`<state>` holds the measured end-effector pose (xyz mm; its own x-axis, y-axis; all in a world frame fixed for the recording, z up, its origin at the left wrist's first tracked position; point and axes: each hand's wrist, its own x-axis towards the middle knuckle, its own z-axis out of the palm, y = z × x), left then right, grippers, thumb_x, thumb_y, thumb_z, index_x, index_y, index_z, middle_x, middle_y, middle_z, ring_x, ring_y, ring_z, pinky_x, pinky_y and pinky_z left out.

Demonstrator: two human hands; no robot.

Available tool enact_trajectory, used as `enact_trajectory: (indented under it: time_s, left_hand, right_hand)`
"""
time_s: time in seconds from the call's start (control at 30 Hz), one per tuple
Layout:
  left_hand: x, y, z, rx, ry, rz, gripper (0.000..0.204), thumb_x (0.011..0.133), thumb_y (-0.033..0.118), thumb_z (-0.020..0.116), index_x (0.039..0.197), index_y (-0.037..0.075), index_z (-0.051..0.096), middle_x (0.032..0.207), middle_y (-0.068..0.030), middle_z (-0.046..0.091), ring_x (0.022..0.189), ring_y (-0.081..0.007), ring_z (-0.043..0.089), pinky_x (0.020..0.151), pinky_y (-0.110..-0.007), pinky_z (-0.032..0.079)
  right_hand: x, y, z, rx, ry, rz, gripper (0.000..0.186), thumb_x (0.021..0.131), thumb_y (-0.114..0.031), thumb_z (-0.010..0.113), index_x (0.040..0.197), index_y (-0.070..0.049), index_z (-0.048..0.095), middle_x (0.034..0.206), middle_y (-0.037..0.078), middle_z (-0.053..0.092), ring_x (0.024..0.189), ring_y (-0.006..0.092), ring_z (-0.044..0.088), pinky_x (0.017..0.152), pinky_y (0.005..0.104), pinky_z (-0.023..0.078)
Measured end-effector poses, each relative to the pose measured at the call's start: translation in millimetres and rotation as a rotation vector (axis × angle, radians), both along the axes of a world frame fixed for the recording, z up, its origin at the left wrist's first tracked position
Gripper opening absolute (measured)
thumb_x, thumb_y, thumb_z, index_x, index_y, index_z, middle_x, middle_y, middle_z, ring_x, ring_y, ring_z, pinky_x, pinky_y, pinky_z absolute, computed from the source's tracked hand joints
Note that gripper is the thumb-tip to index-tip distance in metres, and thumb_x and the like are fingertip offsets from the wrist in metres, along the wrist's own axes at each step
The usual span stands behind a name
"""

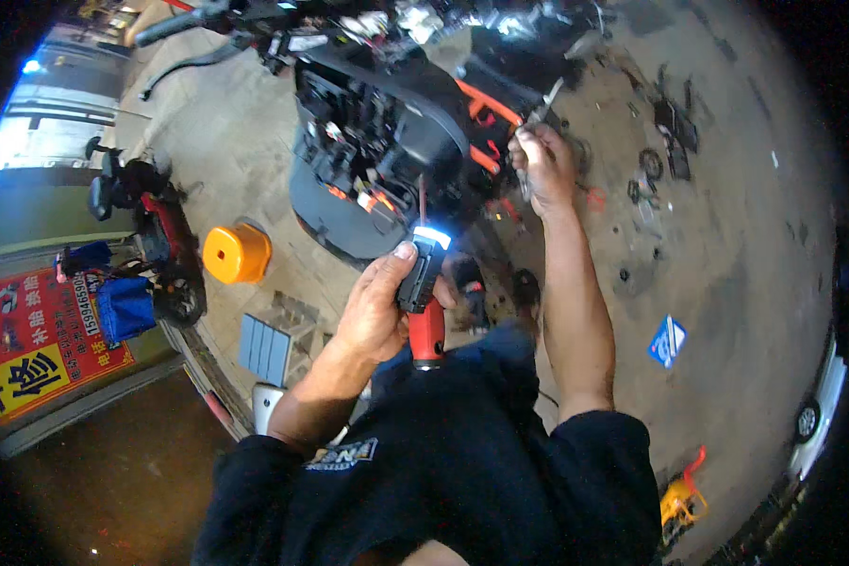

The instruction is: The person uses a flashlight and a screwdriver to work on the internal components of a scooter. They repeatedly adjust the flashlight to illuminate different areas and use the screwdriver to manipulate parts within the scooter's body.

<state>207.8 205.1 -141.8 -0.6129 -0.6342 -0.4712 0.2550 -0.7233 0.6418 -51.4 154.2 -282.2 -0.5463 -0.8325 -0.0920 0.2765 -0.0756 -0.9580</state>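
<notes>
My left hand [375, 307] is closed around a black work light [417, 281] whose far end glows white. A red-handled screwdriver [426, 335] is in the same grip, its handle showing below the light and a thin shaft above it. Just beyond is a dismantled scooter [434, 132], its wiring and inner parts exposed. My right hand [544, 168] is closed on a slim silver metal tool [545, 102] beside orange-red frame parts [489, 102]; its exact kind is unclear.
An orange stool [237, 253] and a grey box-like step [266, 347] stand at left, near a parked red scooter [165, 231]. Loose parts [674, 137] lie on the floor at right. A blue-and-white packet [668, 341] lies nearer, with a yellow object [681, 505] at lower right.
</notes>
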Motion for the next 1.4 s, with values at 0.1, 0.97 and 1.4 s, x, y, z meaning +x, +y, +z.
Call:
enact_trajectory:
  time_s: [0.1, 0.97, 1.4]
  left_hand:
    - [-6.0, 22.5, -20.7, 0.092, -0.022, -0.213, 0.047, 0.099, 0.039, 0.042, 0.103, -0.006, 0.057, 0.075, -0.0131, 0.066, 0.073, -0.0183, 0.061, 0.067, -0.028, 0.048]
    - [-134.9, 123.5, -490.3, 0.697, -0.750, -0.002, 0.033, 0.094, 0.033, 0.051, 0.104, 0.001, 0.055, 0.084, -0.0133, 0.064, 0.071, -0.0218, 0.063, 0.067, -0.033, 0.053]
    - [-157.1, 97.6, -213.6, 0.002, -0.341, -0.452, 0.036, 0.101, 0.031, 0.041, 0.123, 0.003, 0.048, 0.087, -0.0110, 0.065, 0.039, -0.0129, 0.051, 0.035, -0.023, 0.040]
  right_hand:
    - [-17.8, 71.7, -73.1, 0.361, -0.019, -0.205, 0.010, 0.090, -0.017, 0.059, 0.094, -0.008, 0.062, 0.078, 0.000, 0.060, 0.064, 0.0080, 0.053, 0.055, 0.0233, 0.042]
    - [-80.0, 182.9, -798.5, 1.207, 0.234, 0.131, 0.038, 0.088, -0.028, 0.056, 0.113, 0.000, 0.058, 0.111, 0.015, 0.061, 0.100, 0.0262, 0.056, 0.085, 0.0395, 0.044]
    - [-122.2, 140.9, -243.8, 0.247, -0.011, 0.204, 0.028, 0.092, -0.008, 0.055, 0.120, -0.004, 0.056, 0.118, 0.013, 0.059, 0.112, 0.0241, 0.055, 0.094, 0.0364, 0.044]
